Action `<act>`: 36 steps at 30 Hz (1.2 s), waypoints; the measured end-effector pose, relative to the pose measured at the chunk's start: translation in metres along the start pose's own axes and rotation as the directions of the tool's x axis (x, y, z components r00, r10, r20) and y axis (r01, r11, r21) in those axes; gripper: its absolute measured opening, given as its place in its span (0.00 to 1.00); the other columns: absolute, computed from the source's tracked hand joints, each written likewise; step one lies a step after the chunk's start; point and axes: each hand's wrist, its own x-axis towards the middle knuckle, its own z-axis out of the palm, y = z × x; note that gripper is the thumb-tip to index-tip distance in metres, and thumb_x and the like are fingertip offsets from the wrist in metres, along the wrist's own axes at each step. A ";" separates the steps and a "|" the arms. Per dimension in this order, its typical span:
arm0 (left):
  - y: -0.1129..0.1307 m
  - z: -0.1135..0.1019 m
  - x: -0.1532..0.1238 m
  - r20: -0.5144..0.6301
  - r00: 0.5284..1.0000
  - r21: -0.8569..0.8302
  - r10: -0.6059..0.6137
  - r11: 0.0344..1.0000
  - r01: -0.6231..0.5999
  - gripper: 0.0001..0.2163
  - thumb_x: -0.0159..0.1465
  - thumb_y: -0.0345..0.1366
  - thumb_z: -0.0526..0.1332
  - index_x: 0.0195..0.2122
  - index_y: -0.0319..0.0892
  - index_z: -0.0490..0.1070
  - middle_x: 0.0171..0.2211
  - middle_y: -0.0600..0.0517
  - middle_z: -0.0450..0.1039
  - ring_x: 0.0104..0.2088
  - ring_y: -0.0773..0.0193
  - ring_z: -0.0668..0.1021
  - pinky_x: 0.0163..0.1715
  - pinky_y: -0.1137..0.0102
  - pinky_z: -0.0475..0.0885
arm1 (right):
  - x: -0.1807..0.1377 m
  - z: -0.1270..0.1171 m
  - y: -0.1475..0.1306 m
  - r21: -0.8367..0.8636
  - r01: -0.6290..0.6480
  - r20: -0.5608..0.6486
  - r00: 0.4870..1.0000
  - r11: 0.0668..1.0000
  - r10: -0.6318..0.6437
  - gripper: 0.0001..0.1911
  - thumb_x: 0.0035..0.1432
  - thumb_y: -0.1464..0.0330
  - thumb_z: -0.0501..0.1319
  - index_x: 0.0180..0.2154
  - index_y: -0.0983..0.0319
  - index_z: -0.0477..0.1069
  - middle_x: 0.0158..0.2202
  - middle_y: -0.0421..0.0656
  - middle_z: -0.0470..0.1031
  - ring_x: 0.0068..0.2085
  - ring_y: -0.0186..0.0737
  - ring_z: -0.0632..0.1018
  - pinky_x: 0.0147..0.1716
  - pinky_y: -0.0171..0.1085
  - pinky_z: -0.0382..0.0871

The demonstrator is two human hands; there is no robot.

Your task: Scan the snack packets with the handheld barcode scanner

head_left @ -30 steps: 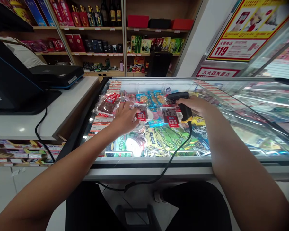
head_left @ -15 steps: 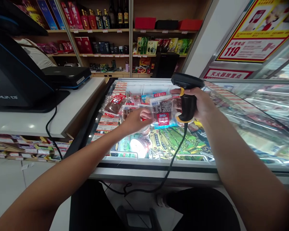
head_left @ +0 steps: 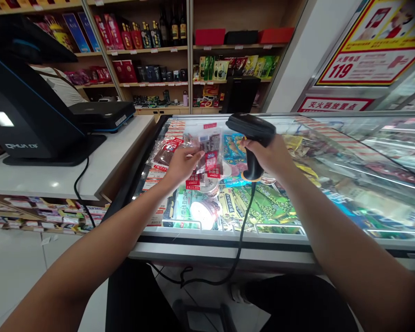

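Observation:
My right hand (head_left: 268, 154) is wrapped round the grip of a black and yellow barcode scanner (head_left: 251, 129), whose head points left. Pinched in my left hand (head_left: 185, 163) is a clear snack packet (head_left: 210, 147) with dark contents and a red label, held upright over the glass top of a freezer (head_left: 228, 240). Another such packet (head_left: 166, 150) lies flat on the glass at the left, beside my left fingers. More red-labelled packets (head_left: 193, 181) show just below the held one, partly covered by it. The scanner's cable (head_left: 242, 230) hangs down over the front edge.
On the left, a white counter (head_left: 131, 143) carries a black checkout machine (head_left: 34, 110) and a flat black scale (head_left: 100, 113). Partly hidden behind the machine is a person (head_left: 60, 85). Shelves (head_left: 152, 48) with bottles and boxes line the back. Ice-cream packs (head_left: 263, 203) lie under the glass.
My left hand has moved the snack packet to the left, off the front of the scanner. The scanner in my right hand has also shifted left. The view has turned slightly.

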 end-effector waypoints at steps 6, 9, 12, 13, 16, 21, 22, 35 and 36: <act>-0.013 -0.013 0.016 -0.121 0.988 -0.030 0.093 0.995 -0.097 0.15 0.66 0.45 0.66 0.25 0.42 0.73 0.19 0.56 0.64 0.22 0.68 0.64 0.25 0.69 0.55 | -0.006 0.006 -0.002 -0.011 -0.034 0.413 0.910 0.999 0.035 0.09 0.63 0.61 0.67 0.32 0.58 0.75 0.31 0.47 0.81 0.27 0.43 0.79 0.29 0.44 0.76; -0.013 -0.012 0.015 -0.128 0.983 -0.035 0.128 0.990 -0.134 0.17 0.64 0.47 0.67 0.24 0.43 0.71 0.19 0.56 0.63 0.22 0.68 0.64 0.25 0.69 0.55 | -0.008 0.008 -0.002 0.021 -0.019 0.415 0.910 1.000 0.008 0.11 0.65 0.63 0.66 0.30 0.58 0.73 0.27 0.44 0.79 0.24 0.41 0.77 0.27 0.43 0.74; -0.010 -0.010 0.012 -0.129 0.983 -0.047 0.129 0.990 -0.136 0.17 0.65 0.47 0.67 0.24 0.43 0.71 0.19 0.56 0.63 0.22 0.68 0.65 0.25 0.69 0.57 | -0.008 0.008 -0.001 0.110 -0.002 0.406 0.913 0.994 -0.043 0.07 0.65 0.65 0.65 0.33 0.57 0.72 0.25 0.41 0.77 0.22 0.39 0.75 0.24 0.41 0.71; -0.009 -0.010 0.012 -0.128 0.983 -0.039 0.132 0.990 -0.138 0.17 0.65 0.46 0.67 0.24 0.43 0.71 0.19 0.56 0.63 0.21 0.68 0.65 0.25 0.70 0.58 | -0.008 0.008 0.000 0.131 -0.002 0.407 0.912 0.991 -0.051 0.07 0.65 0.65 0.65 0.33 0.57 0.71 0.25 0.40 0.76 0.22 0.39 0.75 0.24 0.40 0.70; -0.006 -0.010 0.010 -0.131 0.984 -0.013 0.122 0.992 -0.125 0.16 0.66 0.44 0.65 0.23 0.43 0.71 0.18 0.56 0.63 0.21 0.68 0.65 0.25 0.70 0.59 | -0.008 0.008 0.000 0.148 -0.005 0.406 0.912 0.989 -0.056 0.07 0.64 0.65 0.65 0.33 0.57 0.70 0.24 0.39 0.75 0.22 0.38 0.74 0.23 0.40 0.70; -0.003 -0.010 0.009 -0.126 0.988 -0.001 0.095 0.995 -0.096 0.17 0.67 0.43 0.65 0.23 0.43 0.70 0.17 0.56 0.63 0.21 0.67 0.65 0.25 0.70 0.60 | -0.009 0.008 -0.001 0.145 -0.004 0.381 0.923 0.989 -0.053 0.09 0.63 0.63 0.67 0.33 0.56 0.70 0.25 0.39 0.75 0.22 0.37 0.74 0.24 0.39 0.69; -0.003 -0.010 0.009 -0.124 0.987 -0.001 0.098 0.995 -0.099 0.17 0.67 0.43 0.65 0.23 0.43 0.70 0.17 0.56 0.63 0.21 0.67 0.65 0.25 0.69 0.60 | -0.009 0.008 -0.001 0.145 -0.005 0.381 0.923 0.989 -0.051 0.09 0.63 0.62 0.68 0.34 0.56 0.70 0.25 0.39 0.75 0.22 0.37 0.74 0.24 0.39 0.70; -0.003 -0.011 0.007 -0.111 0.989 0.003 0.099 0.995 -0.100 0.16 0.68 0.44 0.64 0.25 0.43 0.71 0.19 0.56 0.64 0.22 0.67 0.65 0.26 0.68 0.57 | -0.013 0.007 -0.007 0.144 0.002 0.409 0.910 0.990 -0.061 0.09 0.64 0.61 0.67 0.33 0.55 0.70 0.25 0.39 0.75 0.24 0.39 0.74 0.26 0.41 0.71; -0.003 -0.010 0.007 -0.108 0.989 0.003 0.101 0.995 -0.102 0.16 0.68 0.44 0.64 0.25 0.43 0.72 0.19 0.56 0.64 0.22 0.67 0.65 0.26 0.68 0.58 | -0.014 0.008 -0.008 0.131 0.006 0.412 0.909 0.991 -0.060 0.09 0.64 0.61 0.67 0.32 0.55 0.71 0.25 0.40 0.75 0.24 0.39 0.74 0.27 0.42 0.71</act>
